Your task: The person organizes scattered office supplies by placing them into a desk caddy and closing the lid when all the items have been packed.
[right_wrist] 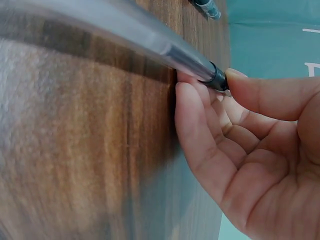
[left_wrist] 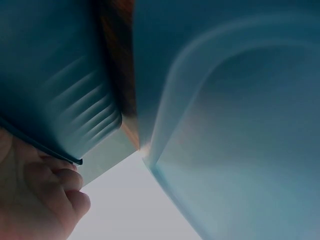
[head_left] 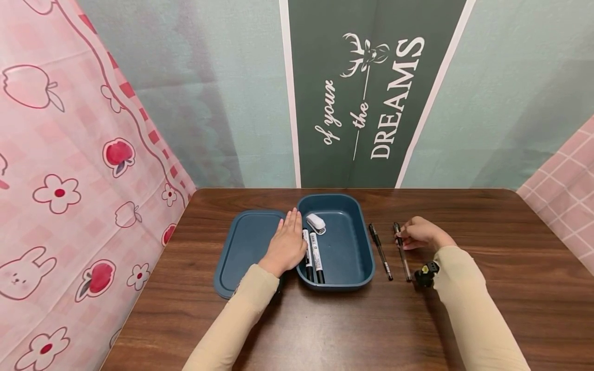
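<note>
My left hand (head_left: pixel 286 246) rests along the left rim of a blue plastic box (head_left: pixel 342 257), its fingers straight in the head view. Two white-and-black markers (head_left: pixel 317 260) lie in the box along its left side, partly covered by that hand. Beyond them in the box is a small white stapler (head_left: pixel 316 222). To the right of the box, my right hand (head_left: pixel 423 233) pinches a clear-barrelled black gel pen (head_left: pixel 403 256) between thumb and fingers. The right wrist view shows the grip near the black end of the pen (right_wrist: pixel 187 65). A second gel pen (head_left: pixel 381 252) lies between box and hand.
A blue lid (head_left: pixel 246 247) lies flat on the wooden table (head_left: pixel 325 330), just left of the box. Behind the table hangs a green curtain with lettering (head_left: pixel 348 103). A pink patterned curtain (head_left: pixel 83 206) borders the left side, and pink checked cloth (head_left: pixel 566 190) the right.
</note>
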`<state>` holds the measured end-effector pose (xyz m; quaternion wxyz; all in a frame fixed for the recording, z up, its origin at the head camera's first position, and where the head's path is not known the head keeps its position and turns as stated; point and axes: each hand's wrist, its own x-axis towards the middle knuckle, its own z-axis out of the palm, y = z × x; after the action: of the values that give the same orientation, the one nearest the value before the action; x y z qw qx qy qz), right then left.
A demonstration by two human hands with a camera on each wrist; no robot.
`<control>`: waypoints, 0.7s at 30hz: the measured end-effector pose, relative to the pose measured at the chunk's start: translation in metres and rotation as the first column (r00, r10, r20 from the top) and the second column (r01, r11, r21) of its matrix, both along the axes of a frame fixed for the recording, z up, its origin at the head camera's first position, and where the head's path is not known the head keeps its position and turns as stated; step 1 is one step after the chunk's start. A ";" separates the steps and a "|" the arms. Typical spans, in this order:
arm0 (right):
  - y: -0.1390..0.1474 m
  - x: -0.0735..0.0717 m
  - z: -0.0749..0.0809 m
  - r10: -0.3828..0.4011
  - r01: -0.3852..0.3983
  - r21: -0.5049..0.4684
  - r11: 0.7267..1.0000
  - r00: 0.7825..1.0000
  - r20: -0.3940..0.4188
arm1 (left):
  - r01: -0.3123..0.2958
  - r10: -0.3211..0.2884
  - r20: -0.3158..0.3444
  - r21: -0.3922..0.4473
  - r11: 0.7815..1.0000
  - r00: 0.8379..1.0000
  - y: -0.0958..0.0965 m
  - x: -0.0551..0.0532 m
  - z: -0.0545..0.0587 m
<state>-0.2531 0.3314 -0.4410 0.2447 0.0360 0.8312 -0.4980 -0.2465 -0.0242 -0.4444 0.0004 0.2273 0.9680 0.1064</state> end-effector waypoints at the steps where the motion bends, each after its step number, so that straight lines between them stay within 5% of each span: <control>1: 0.000 0.000 0.000 0.001 -0.001 -0.002 1.000 1.000 0.002 | 0.001 -0.001 -0.005 0.003 1.000 1.000 0.000 0.000 0.000; 21: 0.007 -0.002 0.000 0.015 -0.010 -0.090 0.996 0.998 0.053 | 0.010 -0.010 -0.002 -0.004 1.000 1.000 -0.001 0.001 0.001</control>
<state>-0.2554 0.3379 -0.4415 0.2715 0.0332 0.8012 -0.5322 -0.2460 -0.0247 -0.4435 0.0005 0.2322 0.9670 0.1043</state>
